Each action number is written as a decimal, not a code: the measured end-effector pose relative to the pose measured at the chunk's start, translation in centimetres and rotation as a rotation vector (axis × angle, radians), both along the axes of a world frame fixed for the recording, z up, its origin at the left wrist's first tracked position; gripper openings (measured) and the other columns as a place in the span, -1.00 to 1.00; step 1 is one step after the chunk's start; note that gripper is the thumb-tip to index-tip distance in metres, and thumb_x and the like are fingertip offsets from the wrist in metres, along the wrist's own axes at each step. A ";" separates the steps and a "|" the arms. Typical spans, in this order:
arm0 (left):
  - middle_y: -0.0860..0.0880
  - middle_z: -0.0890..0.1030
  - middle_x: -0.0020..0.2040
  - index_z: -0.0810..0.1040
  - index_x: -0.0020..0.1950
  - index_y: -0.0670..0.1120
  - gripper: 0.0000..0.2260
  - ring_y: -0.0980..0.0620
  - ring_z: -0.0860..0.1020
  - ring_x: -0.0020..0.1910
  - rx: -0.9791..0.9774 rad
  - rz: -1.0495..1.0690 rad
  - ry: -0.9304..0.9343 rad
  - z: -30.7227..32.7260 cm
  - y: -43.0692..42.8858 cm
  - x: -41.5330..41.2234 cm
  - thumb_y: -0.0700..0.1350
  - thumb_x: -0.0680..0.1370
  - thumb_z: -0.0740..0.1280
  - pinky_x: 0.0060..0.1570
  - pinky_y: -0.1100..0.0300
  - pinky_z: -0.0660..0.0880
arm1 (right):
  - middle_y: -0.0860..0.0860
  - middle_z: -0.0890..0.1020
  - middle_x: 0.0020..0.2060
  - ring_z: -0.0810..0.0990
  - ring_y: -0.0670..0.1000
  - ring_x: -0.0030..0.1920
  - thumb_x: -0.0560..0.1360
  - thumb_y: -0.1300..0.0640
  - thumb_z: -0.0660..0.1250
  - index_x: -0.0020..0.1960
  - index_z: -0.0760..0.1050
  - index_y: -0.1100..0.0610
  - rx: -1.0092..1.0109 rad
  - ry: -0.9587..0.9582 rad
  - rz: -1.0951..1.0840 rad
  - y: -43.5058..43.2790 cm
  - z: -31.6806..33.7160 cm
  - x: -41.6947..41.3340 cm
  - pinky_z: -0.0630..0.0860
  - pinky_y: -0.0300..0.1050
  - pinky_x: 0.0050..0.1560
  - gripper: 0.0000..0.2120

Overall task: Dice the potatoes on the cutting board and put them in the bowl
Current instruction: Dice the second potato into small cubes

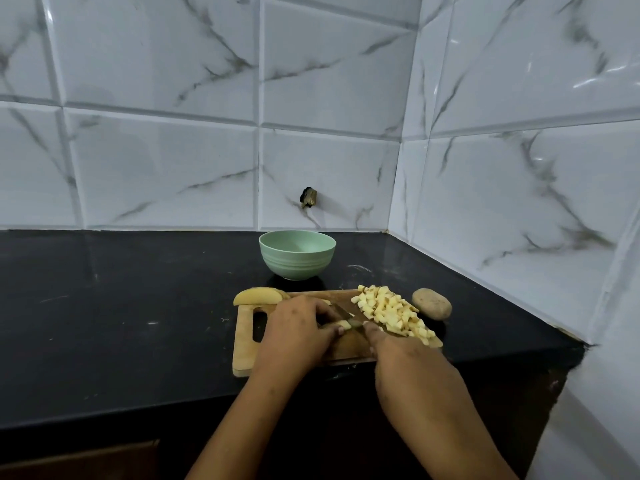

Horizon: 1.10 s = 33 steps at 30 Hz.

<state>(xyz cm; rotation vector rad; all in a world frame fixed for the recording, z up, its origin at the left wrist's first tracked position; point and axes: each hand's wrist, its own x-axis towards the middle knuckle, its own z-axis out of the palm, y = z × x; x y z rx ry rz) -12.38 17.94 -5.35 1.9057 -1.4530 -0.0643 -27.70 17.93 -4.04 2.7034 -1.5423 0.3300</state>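
Note:
A wooden cutting board [244, 344] lies on the black counter. A pile of diced potato [391, 311] covers its right side. Potato slices [258, 295] rest at its far left corner. My left hand [298, 323] holds down a small potato piece [344, 324] with curled fingers. My right hand [398, 355] grips a knife [349, 315] whose blade lies across that piece. A pale green bowl [297, 254] stands behind the board; I cannot see its inside. A whole unpeeled potato [432, 303] sits on the counter to the right of the board.
The black counter [121, 306] stretches wide to the left. Marble-patterned tiled walls [519, 168] close the back and the right side, forming a corner. The counter's front edge runs just below the board.

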 end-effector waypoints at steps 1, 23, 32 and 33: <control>0.17 0.59 -0.07 0.66 0.02 0.10 -0.85 0.23 0.47 -0.18 -0.001 0.003 -0.004 0.0 0.0 0.0 0.04 0.47 0.42 -0.19 0.38 0.33 | 0.00 0.51 0.21 0.52 0.00 0.12 0.62 0.20 0.09 0.57 -0.10 -0.11 0.001 -0.008 0.003 0.3 0.1 -0.3 0.42 -0.17 -0.08 -0.38; 0.16 0.62 0.01 0.66 0.01 0.06 -0.87 0.23 0.47 -0.07 -0.028 -0.003 0.039 -0.2 0.1 0.3 -0.03 0.48 0.42 0.00 0.32 0.41 | 0.05 0.52 0.18 0.54 0.03 0.12 0.61 0.24 0.13 0.57 -0.14 0.00 0.030 0.078 -0.019 1.1 -0.6 2.0 0.42 -0.13 -0.10 -0.34; 0.17 0.54 -0.15 0.65 -0.10 0.06 -0.93 0.18 0.48 -0.11 -0.032 0.049 0.073 0.0 0.2 0.3 -0.01 0.45 0.46 -0.05 0.26 0.45 | 0.04 0.49 0.20 0.51 0.02 0.14 0.60 0.22 0.15 0.56 -0.13 -0.06 0.046 0.072 -0.011 1.6 0.4 1.2 0.45 -0.13 -0.04 -0.34; 0.17 0.53 -0.15 0.65 -0.09 0.06 -0.93 0.19 0.48 -0.11 -0.029 0.041 0.074 0.0 0.2 0.3 -0.01 0.45 0.45 -0.05 0.27 0.45 | 0.06 0.49 0.20 0.51 0.02 0.14 0.60 0.22 0.15 0.57 -0.16 -0.04 0.064 0.095 -0.015 1.7 0.2 1.4 0.45 -0.13 -0.05 -0.32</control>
